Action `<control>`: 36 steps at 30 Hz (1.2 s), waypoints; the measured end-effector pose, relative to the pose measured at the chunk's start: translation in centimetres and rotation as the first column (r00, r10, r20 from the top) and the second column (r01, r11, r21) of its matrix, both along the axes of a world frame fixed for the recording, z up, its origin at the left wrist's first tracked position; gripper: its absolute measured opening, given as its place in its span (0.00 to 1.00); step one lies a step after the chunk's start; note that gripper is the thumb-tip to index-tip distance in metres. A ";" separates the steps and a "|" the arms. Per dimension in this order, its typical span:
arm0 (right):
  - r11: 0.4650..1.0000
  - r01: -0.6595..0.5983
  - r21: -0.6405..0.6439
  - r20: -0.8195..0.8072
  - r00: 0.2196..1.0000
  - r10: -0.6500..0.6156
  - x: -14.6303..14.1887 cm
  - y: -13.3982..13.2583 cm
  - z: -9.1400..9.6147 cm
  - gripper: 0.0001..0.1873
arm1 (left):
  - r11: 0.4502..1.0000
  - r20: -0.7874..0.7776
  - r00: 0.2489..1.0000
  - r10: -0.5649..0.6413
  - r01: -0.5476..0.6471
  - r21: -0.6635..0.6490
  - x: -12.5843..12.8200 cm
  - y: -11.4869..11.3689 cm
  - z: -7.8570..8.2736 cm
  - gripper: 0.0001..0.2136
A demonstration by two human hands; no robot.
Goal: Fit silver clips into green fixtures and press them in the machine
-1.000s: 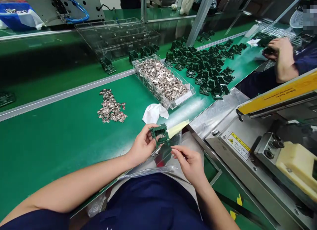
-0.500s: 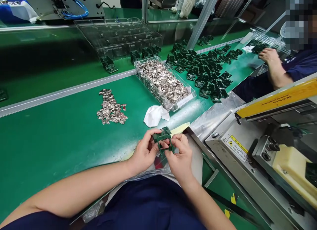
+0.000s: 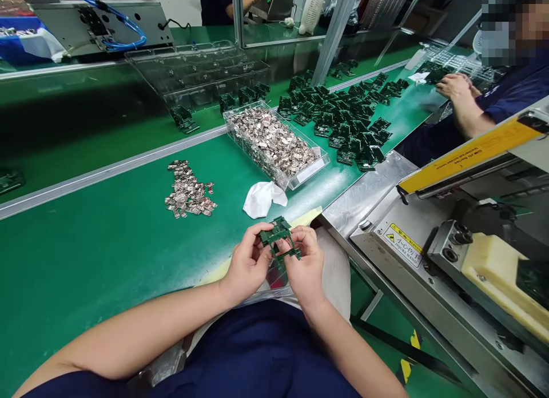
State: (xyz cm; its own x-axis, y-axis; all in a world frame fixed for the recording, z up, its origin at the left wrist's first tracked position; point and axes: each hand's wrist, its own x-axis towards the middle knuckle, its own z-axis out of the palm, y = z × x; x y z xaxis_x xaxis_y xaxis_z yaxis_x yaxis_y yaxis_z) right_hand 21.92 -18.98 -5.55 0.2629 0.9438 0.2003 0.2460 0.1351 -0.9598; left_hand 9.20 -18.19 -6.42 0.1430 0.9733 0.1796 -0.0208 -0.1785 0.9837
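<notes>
A small green circuit board frame (image 3: 279, 238) is held between both hands just past the near edge of the green bench. My left hand (image 3: 247, 263) pinches its left side with closed fingers. My right hand (image 3: 305, 265) grips its right side, fingers curled over the frame. Below the hands lies a clear plastic bag (image 3: 274, 283) over my lap. A small heap of silver metal parts (image 3: 189, 191) lies on the bench to the left. A clear tray (image 3: 316, 164) full of the same silver parts stands beyond the hands.
A white cloth (image 3: 261, 198) lies by the tray. Several green boards (image 3: 343, 123) are spread at the back right, where another person's hands (image 3: 455, 88) work. A metal machine with a yellow bar (image 3: 467, 152) stands at the right. Empty clear trays (image 3: 201, 72) sit on the far belt.
My right hand rose from the plastic bag and closed on the green board's right side; now both hands hold it. The view shifted slightly.
</notes>
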 end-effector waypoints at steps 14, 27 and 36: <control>0.998 -0.052 -0.044 -0.393 0.919 0.031 5.8 -1.9 0.6 0.18 | 0.967 -0.029 0.967 -0.255 0.254 -0.029 4.4 0.4 2.9 0.15; 0.767 0.471 0.436 0.026 0.845 -0.534 23.8 -16.3 6.4 0.33 | 0.524 -0.393 0.562 -0.728 0.825 0.211 19.8 2.4 9.5 0.32; 0.508 0.744 0.435 -0.094 0.598 -0.796 31.4 -17.1 8.1 0.33 | 0.559 -0.369 0.581 -0.725 0.810 0.177 33.9 3.5 12.8 0.34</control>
